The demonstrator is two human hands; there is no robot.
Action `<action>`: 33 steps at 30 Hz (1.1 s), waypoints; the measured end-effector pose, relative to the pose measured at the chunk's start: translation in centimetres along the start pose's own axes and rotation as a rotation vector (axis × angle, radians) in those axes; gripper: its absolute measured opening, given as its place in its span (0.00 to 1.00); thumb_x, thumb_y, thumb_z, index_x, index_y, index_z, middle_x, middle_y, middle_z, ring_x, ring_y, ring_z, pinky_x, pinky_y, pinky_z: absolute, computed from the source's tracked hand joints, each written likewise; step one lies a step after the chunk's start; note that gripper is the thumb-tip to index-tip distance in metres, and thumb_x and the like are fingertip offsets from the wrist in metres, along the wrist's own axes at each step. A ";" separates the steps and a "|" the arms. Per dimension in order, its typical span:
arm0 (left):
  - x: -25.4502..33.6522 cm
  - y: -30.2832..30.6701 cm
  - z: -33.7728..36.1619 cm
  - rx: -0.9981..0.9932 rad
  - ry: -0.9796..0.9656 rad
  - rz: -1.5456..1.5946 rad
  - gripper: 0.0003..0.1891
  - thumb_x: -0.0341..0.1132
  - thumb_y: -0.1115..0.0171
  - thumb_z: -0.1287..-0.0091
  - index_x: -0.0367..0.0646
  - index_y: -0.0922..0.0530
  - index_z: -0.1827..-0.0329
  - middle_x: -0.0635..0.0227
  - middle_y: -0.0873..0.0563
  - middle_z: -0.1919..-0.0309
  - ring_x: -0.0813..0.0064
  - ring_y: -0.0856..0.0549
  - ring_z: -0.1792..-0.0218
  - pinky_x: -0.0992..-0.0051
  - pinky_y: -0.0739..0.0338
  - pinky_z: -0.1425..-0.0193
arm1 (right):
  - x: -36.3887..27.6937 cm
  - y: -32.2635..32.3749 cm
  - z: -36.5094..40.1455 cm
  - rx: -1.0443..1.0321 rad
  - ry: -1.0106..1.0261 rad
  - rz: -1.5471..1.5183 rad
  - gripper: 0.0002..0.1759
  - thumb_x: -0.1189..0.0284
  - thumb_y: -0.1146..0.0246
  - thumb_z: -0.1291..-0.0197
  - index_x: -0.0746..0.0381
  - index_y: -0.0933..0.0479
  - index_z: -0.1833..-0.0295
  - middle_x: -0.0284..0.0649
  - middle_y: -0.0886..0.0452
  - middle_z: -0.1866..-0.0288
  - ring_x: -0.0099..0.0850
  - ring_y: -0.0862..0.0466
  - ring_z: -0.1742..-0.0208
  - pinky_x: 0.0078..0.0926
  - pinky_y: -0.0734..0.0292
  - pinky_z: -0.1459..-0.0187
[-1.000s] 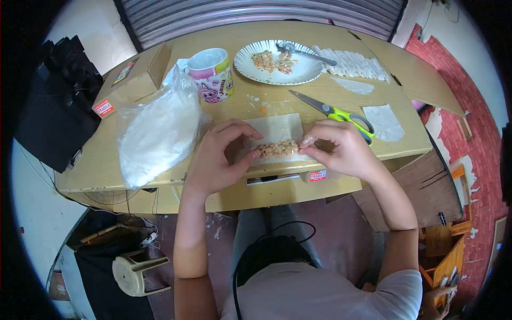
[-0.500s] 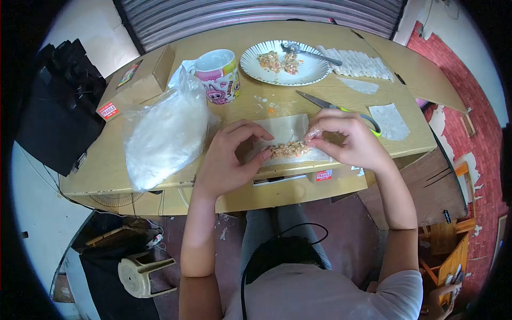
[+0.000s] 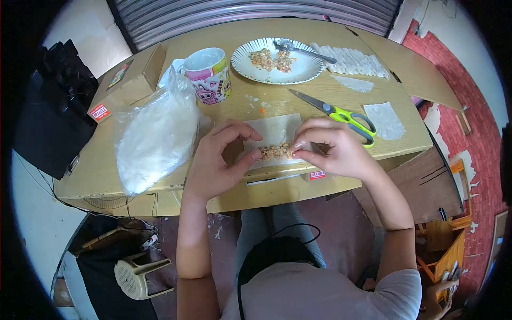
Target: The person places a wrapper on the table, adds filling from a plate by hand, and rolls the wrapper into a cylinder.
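Observation:
A thin white wrapper sheet (image 3: 274, 126) lies near the table's front edge. Across its lower part runs a strip of minced filling (image 3: 274, 152) with orange bits. My left hand (image 3: 221, 152) is at the strip's left end, thumb touching it and the index finger held apart above. At the other end, my right hand (image 3: 333, 148) has thumb and fingertips closed around the filling. Green-handled scissors (image 3: 338, 113) lie just behind my right hand. A paper plate (image 3: 304, 74) farther back holds more filling and a spoon (image 3: 309, 52).
Left of my hands sit a plastic bag of white contents (image 3: 154, 138), a printed mug (image 3: 209, 80) and a cardboard box (image 3: 128, 80). Several white rolls (image 3: 354, 61) line up at the back right, near a loose wrapper piece (image 3: 384, 120). Another person's hand (image 3: 440, 298) shows at lower right.
My right hand has moved slightly inward along the filling strip, uncovering more of the scissors' handles. The whole view has shifted a little; my left hand stays at the strip's left end.

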State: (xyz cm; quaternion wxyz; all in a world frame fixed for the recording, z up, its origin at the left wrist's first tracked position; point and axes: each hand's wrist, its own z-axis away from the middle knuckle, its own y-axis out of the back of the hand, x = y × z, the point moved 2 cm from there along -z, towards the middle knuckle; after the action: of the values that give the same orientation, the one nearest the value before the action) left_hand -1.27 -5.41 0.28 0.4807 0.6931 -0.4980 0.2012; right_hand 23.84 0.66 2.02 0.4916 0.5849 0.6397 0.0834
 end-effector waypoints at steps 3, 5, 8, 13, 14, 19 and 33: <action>0.0 -0.1 -0.1 -0.019 -0.009 -0.021 0.15 0.26 0.25 0.38 0.37 0.16 0.49 0.61 0.14 0.48 0.67 0.14 0.45 0.68 0.21 0.38 | -0.5 -0.4 -0.1 -0.002 -0.091 0.017 0.08 0.77 0.24 0.44 0.65 0.15 0.60 0.42 0.14 0.57 0.40 0.13 0.55 0.35 0.18 0.53; 0.1 -0.4 -0.3 -0.030 -0.080 -0.117 0.17 0.29 0.22 0.41 0.39 0.15 0.49 0.61 0.14 0.48 0.65 0.14 0.45 0.67 0.20 0.37 | -1.2 0.1 -0.3 0.043 -0.123 0.026 0.12 0.77 0.22 0.44 0.63 0.11 0.53 0.41 0.14 0.54 0.34 0.13 0.55 0.32 0.18 0.51; 0.5 -0.6 -0.2 -0.025 -0.116 -0.300 0.19 0.31 0.20 0.44 0.40 0.14 0.50 0.61 0.15 0.47 0.62 0.14 0.45 0.65 0.20 0.37 | -0.9 -0.2 -0.2 0.054 -0.124 0.064 0.16 0.76 0.21 0.45 0.64 0.11 0.50 0.40 0.15 0.53 0.34 0.14 0.55 0.31 0.18 0.52; 0.8 -0.8 -0.1 -0.016 -0.137 -0.383 0.18 0.35 0.19 0.45 0.43 0.13 0.52 0.63 0.15 0.48 0.59 0.14 0.45 0.63 0.21 0.37 | 0.4 -1.3 0.3 0.026 -0.089 0.041 0.18 0.77 0.21 0.46 0.63 0.11 0.49 0.40 0.14 0.54 0.34 0.14 0.54 0.32 0.18 0.52; 0.7 -0.9 -0.1 -0.012 -0.138 -0.368 0.18 0.36 0.19 0.44 0.43 0.13 0.52 0.63 0.14 0.48 0.59 0.14 0.45 0.62 0.21 0.38 | 0.4 -1.5 0.3 0.044 -0.099 0.005 0.17 0.77 0.21 0.47 0.64 0.10 0.50 0.40 0.14 0.54 0.35 0.14 0.54 0.32 0.18 0.51; 0.6 -0.9 -0.1 -0.012 -0.146 -0.372 0.18 0.36 0.19 0.45 0.43 0.13 0.53 0.63 0.14 0.48 0.60 0.14 0.45 0.63 0.21 0.38 | -0.4 -1.2 -0.6 0.047 -0.070 0.059 0.14 0.77 0.21 0.47 0.64 0.10 0.53 0.40 0.14 0.56 0.36 0.13 0.55 0.33 0.18 0.51; -0.4 0.1 0.0 -0.007 -0.050 0.052 0.16 0.28 0.24 0.43 0.45 0.14 0.51 0.65 0.15 0.47 0.66 0.15 0.47 0.67 0.21 0.40 | 0.1 -2.4 -1.4 0.012 0.069 0.173 0.14 0.70 0.21 0.46 0.59 0.10 0.52 0.37 0.13 0.55 0.34 0.15 0.55 0.34 0.26 0.48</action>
State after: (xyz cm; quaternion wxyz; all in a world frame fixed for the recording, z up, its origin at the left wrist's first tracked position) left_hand -1.49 -5.19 0.06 0.4654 0.6830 -0.5283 0.1944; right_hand 21.24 0.70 1.07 0.4567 0.6377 0.6038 0.1420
